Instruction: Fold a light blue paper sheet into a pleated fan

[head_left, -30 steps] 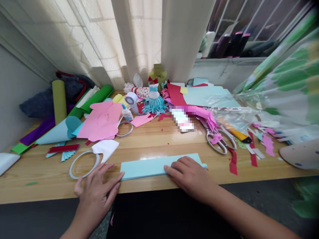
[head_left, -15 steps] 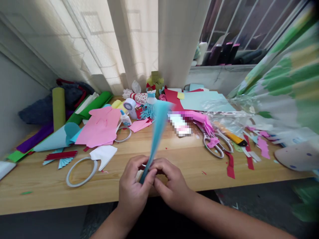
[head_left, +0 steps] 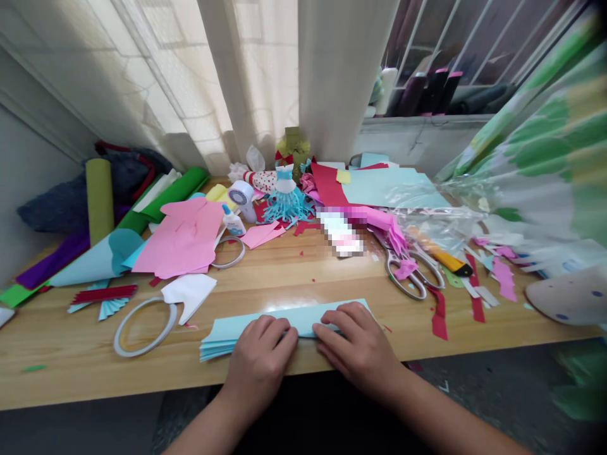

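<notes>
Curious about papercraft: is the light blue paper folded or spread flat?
Folded: the light blue paper shows stacked layers at its left end; the left hand and right hand rest on it.

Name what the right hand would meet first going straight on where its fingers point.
Probably the left hand, just across the folded blue paper under the right hand.

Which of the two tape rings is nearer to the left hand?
The larger tape ring, nearer the left hand, by the white paper scrap; the smaller ring lies farther back, by the glue bottle.
</notes>
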The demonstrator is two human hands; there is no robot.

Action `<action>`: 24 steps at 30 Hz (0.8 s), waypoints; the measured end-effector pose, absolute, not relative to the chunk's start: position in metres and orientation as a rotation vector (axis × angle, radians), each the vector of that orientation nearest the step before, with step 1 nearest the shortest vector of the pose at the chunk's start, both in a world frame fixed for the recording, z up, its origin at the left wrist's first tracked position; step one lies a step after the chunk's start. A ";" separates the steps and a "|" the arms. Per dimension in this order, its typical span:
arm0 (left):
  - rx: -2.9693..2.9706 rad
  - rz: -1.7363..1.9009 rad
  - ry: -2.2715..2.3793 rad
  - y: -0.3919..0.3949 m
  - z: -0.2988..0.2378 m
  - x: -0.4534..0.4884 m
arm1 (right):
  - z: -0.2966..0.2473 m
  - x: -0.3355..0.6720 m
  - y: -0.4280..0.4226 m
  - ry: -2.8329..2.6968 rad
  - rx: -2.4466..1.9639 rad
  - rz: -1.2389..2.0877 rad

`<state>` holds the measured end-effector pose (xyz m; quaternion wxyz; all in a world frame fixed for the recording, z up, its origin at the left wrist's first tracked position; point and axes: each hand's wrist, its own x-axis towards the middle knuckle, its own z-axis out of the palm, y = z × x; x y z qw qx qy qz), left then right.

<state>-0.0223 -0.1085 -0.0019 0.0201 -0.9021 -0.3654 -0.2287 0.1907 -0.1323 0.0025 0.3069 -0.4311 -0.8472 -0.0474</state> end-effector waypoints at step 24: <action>-3.406 -0.063 -1.177 -0.059 0.015 -0.055 | 0.010 0.207 -0.097 -2.249 -1.578 1.018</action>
